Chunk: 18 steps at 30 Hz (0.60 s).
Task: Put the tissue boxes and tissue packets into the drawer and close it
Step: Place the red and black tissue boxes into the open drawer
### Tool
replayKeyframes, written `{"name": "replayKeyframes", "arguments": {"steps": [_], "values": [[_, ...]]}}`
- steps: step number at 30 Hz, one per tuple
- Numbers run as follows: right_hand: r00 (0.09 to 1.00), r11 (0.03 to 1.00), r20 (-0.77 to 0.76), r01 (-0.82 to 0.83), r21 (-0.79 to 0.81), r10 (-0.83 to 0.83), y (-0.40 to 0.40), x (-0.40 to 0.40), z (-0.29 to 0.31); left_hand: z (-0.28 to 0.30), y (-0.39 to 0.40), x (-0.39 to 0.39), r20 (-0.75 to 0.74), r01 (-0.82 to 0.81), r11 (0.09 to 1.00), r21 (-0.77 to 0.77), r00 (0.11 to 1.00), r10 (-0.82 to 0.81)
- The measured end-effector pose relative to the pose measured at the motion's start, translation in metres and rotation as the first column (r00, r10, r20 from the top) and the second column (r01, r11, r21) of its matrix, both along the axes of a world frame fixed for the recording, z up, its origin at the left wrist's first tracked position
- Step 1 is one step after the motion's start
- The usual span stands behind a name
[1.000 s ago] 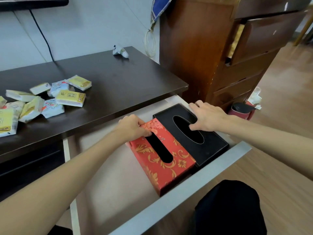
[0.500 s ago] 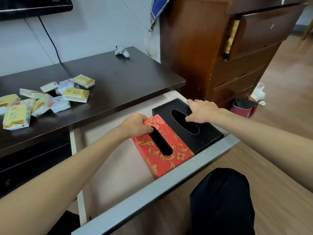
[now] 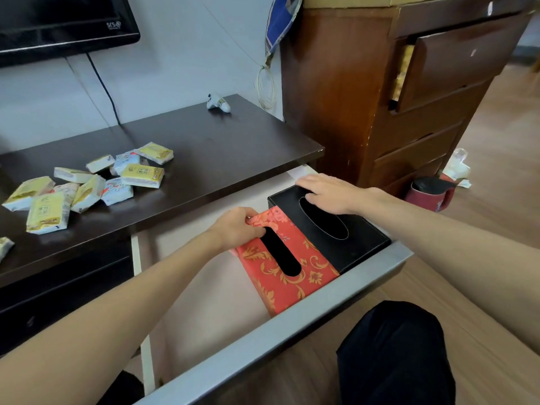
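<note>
Both tissue boxes are already inside the open white drawer with a grey front panel [image 3: 292, 325], which is pulled out from under the dark brown wooden tabletop [image 3: 222, 159]. They sit side by side, touching, against the drawer's front right corner.

Your left hand [image 3: 236, 228] grips the far end of the red tissue box with a gold floral pattern [image 3: 287, 264], fingers curled over its top edge near the slot. Your right hand [image 3: 333, 194] lies flat, fingers straight and together, on the far end of the black rectangular tissue box with an oval opening [image 3: 356, 238], partly covering that opening. The red box sits slightly askew beside the black one, so you appear to be settling the pair into place.

What is left, as far as can be judged: the small tissue packets in yellow and white wrappers [image 3: 87, 182] lie in a loose heap near the left edge of the tabletop, none of them in the drawer. The left part of the drawer floor looks free for them. After that, the drawer needs pushing shut.

Writing: the black screen [image 3: 58, 24] on the wall at upper left shows a small logo reading "srs" at its lower corner. The yellow packets carry printed characters, too small to read.
</note>
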State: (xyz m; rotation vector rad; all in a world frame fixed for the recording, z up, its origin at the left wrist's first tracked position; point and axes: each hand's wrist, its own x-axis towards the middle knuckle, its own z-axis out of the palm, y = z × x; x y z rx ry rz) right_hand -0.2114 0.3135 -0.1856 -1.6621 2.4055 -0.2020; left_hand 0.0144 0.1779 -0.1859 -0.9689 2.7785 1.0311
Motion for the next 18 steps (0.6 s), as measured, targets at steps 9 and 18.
{"name": "replayKeyframes", "arguments": {"steps": [9, 18], "values": [[0.997, 0.995, -0.016, -0.072, 0.074, 0.074, -0.03, -0.009, -0.002, -0.011, -0.016, -0.007, 0.002, 0.044, 0.998, -0.05, 0.999, -0.044], [0.997, 0.998, -0.08, -0.016, -0.066, 0.011, -0.041, 0.013, 0.016, 0.005, -0.01, 0.004, 0.007, 0.072, 0.996, -0.056, 0.997, -0.071]]}}
